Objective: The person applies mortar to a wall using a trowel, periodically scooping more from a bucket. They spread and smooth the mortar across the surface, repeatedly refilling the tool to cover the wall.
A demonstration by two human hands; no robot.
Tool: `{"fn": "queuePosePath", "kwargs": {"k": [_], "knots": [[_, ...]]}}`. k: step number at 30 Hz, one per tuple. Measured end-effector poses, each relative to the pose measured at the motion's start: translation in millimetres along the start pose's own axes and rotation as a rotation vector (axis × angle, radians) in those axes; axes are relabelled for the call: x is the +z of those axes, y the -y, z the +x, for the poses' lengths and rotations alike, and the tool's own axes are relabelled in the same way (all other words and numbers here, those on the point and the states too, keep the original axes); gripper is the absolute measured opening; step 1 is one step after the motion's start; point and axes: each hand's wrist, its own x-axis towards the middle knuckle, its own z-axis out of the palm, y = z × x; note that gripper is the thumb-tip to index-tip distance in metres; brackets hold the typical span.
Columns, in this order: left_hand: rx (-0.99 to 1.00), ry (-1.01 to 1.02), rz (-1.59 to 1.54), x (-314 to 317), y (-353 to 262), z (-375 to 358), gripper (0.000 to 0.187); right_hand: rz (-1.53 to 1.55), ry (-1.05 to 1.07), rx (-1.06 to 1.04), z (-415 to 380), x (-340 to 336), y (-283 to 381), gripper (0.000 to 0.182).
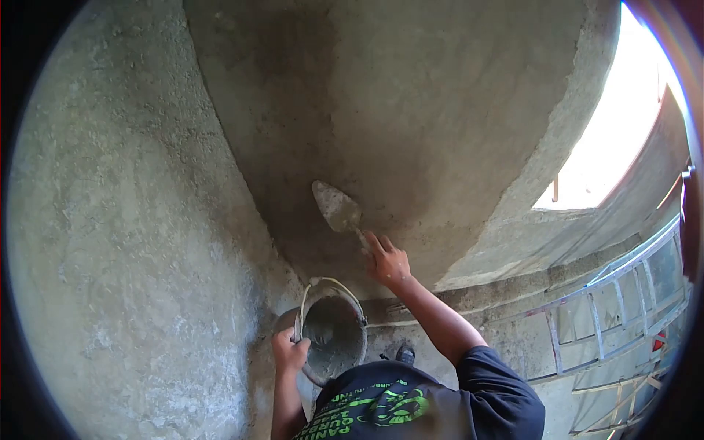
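Note:
My right hand (pixel 387 262) is closed round the handle of a pointed masonry trowel (pixel 337 207). Its grey-smeared blade points up and to the left, close over the plastered wall (pixel 433 147). Low and to the left, my left hand (pixel 291 350) grips the left side of a bucket (pixel 287 320), with the thumb over the rim. Wet grey mortar (pixel 331 345) lies inside the bucket, which is tilted towards me. The bucket's handle (pixel 339 283) arches up over the opening.
A rough wall (pixel 132 242) meets the plastered one in a corner at left. On the right, a bright opening (pixel 609 139) lets in light. A metal ladder (pixel 598 323) lies at lower right, near some wooden strips (pixel 620 403). My shoe (pixel 405 355) shows on the floor.

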Motion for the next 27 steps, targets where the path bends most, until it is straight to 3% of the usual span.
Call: {"fn": "queuePosePath", "kwargs": {"k": [4, 7, 10, 16, 17, 19, 22, 26, 27], "knots": [[-0.01, 0.023, 0.026, -1, 4, -3, 0.021, 0.137, -0.49, -0.068, 53, -65, 23, 0.052], [-0.022, 0.039, -0.069, 4, 21, -4, 0.021, 0.095, -0.378, 0.076, 89, -103, 36, 0.054], [-0.008, 0.03, -0.049, 1, 23, -5, 0.022, -0.011, -0.217, 0.113, 78, -81, 18, 0.056], [-0.012, 0.004, 0.006, -6, 20, -11, 0.021, 0.036, -0.054, -0.017, -4, -38, -1, 0.055], [-0.013, 0.0, 0.005, -6, 21, -12, 0.021, 0.037, -0.053, -0.021, -5, -37, -6, 0.055], [-0.016, -0.008, -0.01, -9, 10, -13, 0.021, 0.17, -0.285, -0.119, 0, -46, -1, 0.053], [-0.017, -0.013, 0.015, -5, 25, -14, 0.022, 0.242, -0.439, -0.045, 38, -85, 13, 0.051], [-0.058, 0.01, -0.017, -2, 19, -15, 0.022, 0.13, -0.352, 0.014, 68, -88, 13, 0.052], [-0.072, 0.008, -0.054, 0, 17, -15, 0.022, 0.067, -0.224, 0.056, 63, -74, 7, 0.052]]}}
